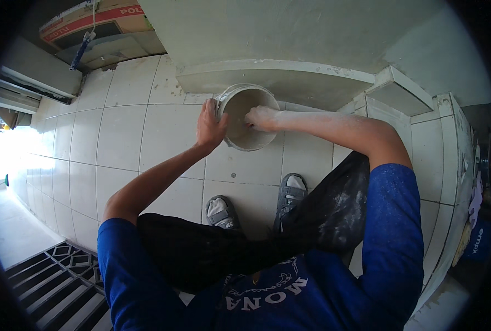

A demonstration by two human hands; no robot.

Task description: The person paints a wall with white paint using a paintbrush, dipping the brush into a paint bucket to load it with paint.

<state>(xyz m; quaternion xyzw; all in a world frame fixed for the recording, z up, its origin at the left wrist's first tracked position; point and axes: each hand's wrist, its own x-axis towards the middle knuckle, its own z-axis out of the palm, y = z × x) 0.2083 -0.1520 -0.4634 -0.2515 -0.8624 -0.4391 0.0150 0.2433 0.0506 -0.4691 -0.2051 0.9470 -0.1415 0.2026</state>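
A white round bucket [239, 103] stands on the tiled floor in front of my feet, its inside coated with pale residue. At its left side my left hand [209, 126] grips the rim, thumb over the edge. My right hand [263, 117] reaches into the bucket from the right, fingers curled together and dusted with pale powder. What those fingers hold, if anything, is hidden; a small reddish bit shows by the fingertips. The bucket's thin handle [231, 87] rests along the far side of the rim.
A low ledge [278, 65] and a pale wall rise just behind the bucket. A paint roller [81, 51] stands near a cardboard box [99, 19] at the far left. At the lower left is a dark slatted rack [58, 287]. My sandalled feet [222, 212] are close in front.
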